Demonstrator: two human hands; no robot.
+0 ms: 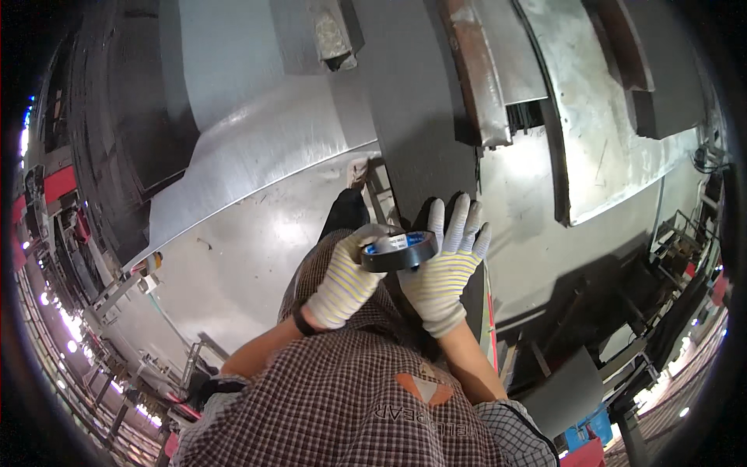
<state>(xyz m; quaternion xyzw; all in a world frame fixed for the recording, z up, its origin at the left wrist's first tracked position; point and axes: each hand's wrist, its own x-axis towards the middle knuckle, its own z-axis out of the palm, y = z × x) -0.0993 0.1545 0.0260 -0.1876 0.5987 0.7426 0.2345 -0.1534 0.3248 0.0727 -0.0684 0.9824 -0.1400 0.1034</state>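
My left hand (345, 282), in a white glove with yellow stripes, grips a roll of black tape (401, 257) by its left side. The roll has a blue inner core with a white label. Beside it, my right hand (446, 282) wears a matching glove, with its fingers stretched out over the near end of a long dark grey panel (416, 117). The palm appears to rest on that panel, close to the roll's right edge. Whether a strip of tape runs from the roll to the panel, I cannot tell.
A shiny metal sheet (257, 152) lies to the left, with stacked dark sheets (140, 101) farther left. To the right are a brown metal bar (481, 86) and a pale panel (595, 132). A blue container (589, 428) stands at lower right.
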